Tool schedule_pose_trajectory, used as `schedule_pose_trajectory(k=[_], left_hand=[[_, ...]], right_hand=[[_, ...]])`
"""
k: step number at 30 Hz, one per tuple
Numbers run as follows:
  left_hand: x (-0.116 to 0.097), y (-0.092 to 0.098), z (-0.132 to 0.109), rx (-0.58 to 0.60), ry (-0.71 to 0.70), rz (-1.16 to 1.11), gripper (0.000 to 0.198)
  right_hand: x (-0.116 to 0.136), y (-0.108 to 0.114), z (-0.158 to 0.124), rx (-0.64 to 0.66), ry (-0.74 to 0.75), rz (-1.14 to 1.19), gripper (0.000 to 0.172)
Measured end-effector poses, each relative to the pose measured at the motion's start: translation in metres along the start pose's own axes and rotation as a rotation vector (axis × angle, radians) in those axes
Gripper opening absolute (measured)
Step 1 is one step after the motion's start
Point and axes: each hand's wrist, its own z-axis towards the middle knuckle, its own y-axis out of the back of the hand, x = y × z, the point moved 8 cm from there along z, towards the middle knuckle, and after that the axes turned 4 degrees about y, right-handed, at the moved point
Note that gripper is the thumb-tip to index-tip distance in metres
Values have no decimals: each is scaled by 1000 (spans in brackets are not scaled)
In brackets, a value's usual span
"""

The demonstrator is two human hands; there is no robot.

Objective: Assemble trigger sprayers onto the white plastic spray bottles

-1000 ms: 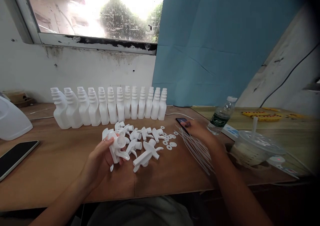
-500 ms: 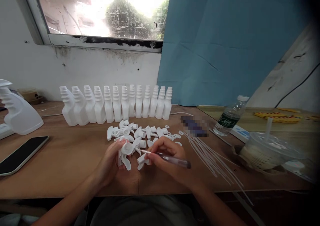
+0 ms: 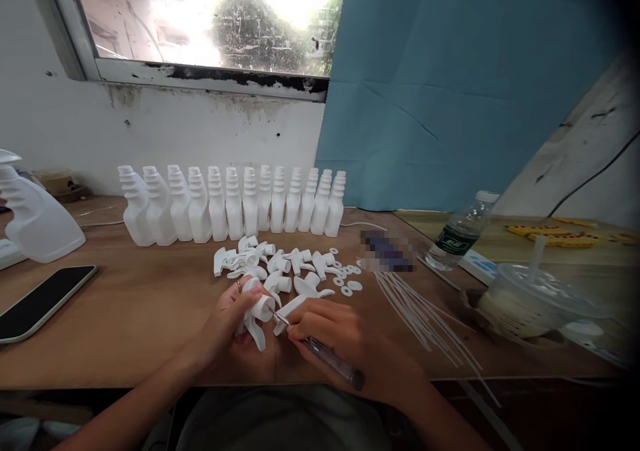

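Left hand (image 3: 235,314) and right hand (image 3: 333,331) work close together but apart over the tabletop (image 3: 150,318), near the middle of its front edge. The left is curled around a white spray head (image 3: 261,310), its round mouth turned toward the right hand. The right is closed on a screwdriver (image 3: 330,359), the shaft pointing left and the tip at that mouth; how deep it goes, I cannot tell.

Just beyond the hands lies a loose pile of other heads (image 3: 300,262), with small white discs (image 3: 355,286) beside it on the right. Thin tubes (image 3: 425,311) fan from a pixelated thing (image 3: 387,250) toward the front edge, a few reaching past it. Along the back edge stand thirteen open white bottles (image 3: 233,211) in a row. A phone (image 3: 47,301) lies toward the front left corner, with a spray bottle (image 3: 45,221) behind it. Toward the right edge are a water bottle (image 3: 453,241) and, nearer the front, a lidded cup (image 3: 525,304) with a straw.
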Motion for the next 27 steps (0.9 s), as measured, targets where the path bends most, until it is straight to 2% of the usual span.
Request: schedule_pose_trajectory(k=[3, 6, 10, 14, 18, 21, 24, 27], left_hand=[[4, -6, 0, 90, 7, 86, 34], [5, -9, -1, 140, 25, 118, 36], [3, -5, -1, 118, 66, 84, 37], [6, -4, -2, 122, 110, 58, 36], [10, -10, -2, 177, 70, 118, 34], [10, -8, -1, 166, 70, 119, 34], [5, -2, 0, 120, 82, 77, 33], [2, -1, -1, 122, 98, 66, 34]], right_hand=[[-1, 1, -2, 74, -5, 26, 12], [-7, 3, -4, 54, -13, 96, 8], [-15, 2, -6, -27, -12, 192, 6], [-20, 0, -6, -92, -74, 217, 5], [-21, -2, -8, -41, -159, 207, 6], [-19, -5, -8, -9, -130, 203, 6], [-15, -7, -6, -50, -36, 212, 5], [-22, -7, -6, -102, -120, 256, 5]])
